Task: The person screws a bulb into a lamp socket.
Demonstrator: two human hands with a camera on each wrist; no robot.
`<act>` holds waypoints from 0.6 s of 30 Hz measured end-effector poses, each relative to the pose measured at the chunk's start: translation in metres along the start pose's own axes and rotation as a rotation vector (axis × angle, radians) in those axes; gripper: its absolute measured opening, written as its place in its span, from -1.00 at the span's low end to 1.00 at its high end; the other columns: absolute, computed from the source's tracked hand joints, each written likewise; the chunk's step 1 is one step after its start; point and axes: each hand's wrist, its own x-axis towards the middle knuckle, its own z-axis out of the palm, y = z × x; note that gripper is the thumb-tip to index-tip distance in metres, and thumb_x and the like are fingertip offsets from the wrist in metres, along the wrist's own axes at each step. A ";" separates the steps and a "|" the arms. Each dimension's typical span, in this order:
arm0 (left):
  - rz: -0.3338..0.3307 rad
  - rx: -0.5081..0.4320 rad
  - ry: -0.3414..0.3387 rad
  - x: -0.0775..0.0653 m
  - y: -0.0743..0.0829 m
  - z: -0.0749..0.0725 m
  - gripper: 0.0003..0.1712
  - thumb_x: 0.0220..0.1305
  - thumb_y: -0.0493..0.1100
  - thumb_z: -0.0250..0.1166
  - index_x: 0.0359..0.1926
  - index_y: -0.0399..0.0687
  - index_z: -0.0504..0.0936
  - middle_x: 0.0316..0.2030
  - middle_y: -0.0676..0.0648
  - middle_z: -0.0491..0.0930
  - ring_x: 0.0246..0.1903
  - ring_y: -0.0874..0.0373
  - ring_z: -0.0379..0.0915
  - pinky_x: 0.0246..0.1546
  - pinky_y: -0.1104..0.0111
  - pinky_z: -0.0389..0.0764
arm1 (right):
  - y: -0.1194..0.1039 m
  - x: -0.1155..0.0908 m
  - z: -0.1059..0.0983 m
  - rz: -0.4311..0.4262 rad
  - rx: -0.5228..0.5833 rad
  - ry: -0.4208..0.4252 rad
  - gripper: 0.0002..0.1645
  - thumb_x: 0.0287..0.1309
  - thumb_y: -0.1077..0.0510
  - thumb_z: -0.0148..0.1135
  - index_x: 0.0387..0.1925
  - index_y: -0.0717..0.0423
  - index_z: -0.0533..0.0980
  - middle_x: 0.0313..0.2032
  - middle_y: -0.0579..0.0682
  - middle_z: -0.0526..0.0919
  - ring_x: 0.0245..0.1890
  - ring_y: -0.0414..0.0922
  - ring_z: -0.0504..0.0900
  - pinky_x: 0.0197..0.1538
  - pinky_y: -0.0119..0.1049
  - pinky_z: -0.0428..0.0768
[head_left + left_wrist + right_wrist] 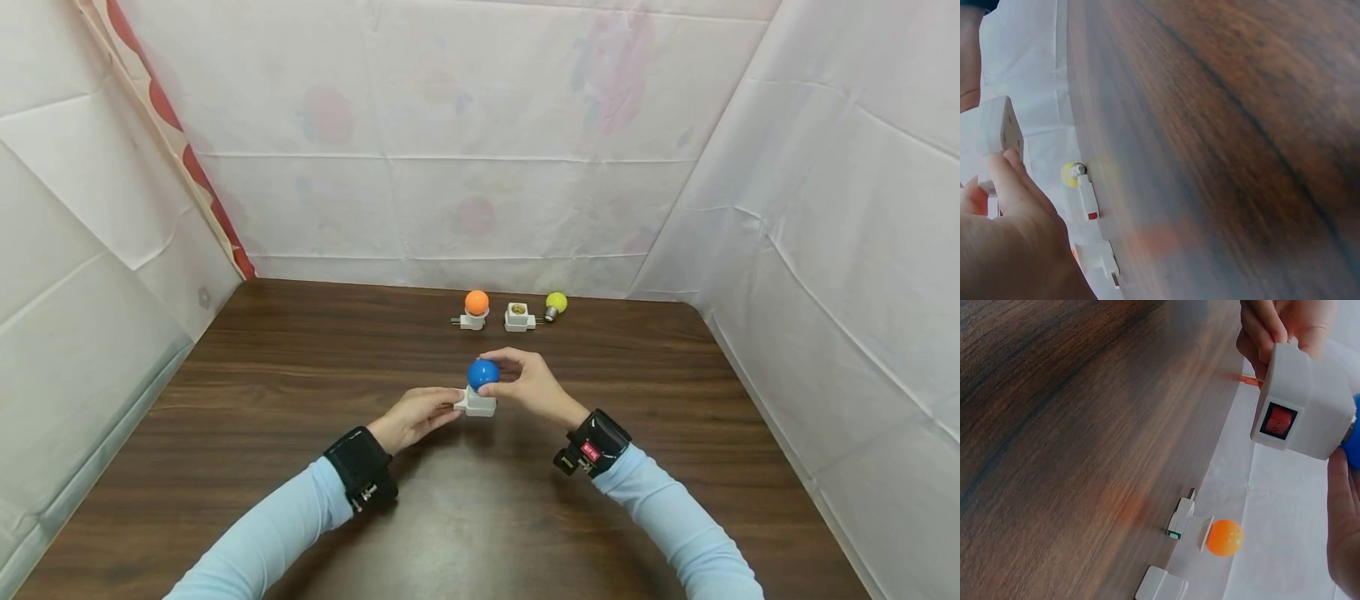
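Near the middle of the table, my left hand (417, 415) holds a white plug-in lamp socket (480, 407) by its plug end, between thumb and fingers. A blue round bulb (483, 374) sits upright at the socket's top. My right hand (534, 387) pinches this bulb between thumb and fingers from the right. In the right wrist view, the socket (1319, 400) shows a red rocker switch (1279, 420), and part of the metal base appears between socket and blue bulb (1352, 450). The left wrist view shows the socket's underside (1011, 128) raised off the table.
Toward the table's back edge stands an orange bulb (477, 302) in a white socket (473, 322). To its right is a second white socket (517, 317) with no bulb. Beside that lies a yellow-green bulb (557, 302) with its metal base down. White sheeting (480, 208) encloses the table's back and sides.
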 end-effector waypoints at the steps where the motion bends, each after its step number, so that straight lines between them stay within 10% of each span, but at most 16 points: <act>1: 0.001 0.000 -0.002 0.000 0.000 0.000 -0.53 0.20 -0.27 0.22 0.09 -0.46 0.40 -0.20 -0.13 0.53 -0.28 0.22 0.54 0.01 0.38 0.57 | 0.000 0.000 0.000 0.006 -0.007 0.008 -0.39 -0.10 0.03 0.41 0.05 0.08 0.48 0.04 0.07 0.53 -0.06 -0.01 0.59 0.01 -0.17 0.63; 18: -0.012 0.018 -0.028 -0.002 -0.001 -0.003 -0.54 0.23 -0.28 0.19 0.09 -0.50 0.38 -0.26 -0.13 0.55 -0.31 0.23 0.56 -0.07 0.43 0.61 | -0.032 -0.010 -0.003 -0.038 -0.028 -0.119 -0.37 0.05 0.25 0.29 0.18 0.23 0.35 0.15 0.18 0.44 0.11 0.08 0.46 0.19 0.04 0.46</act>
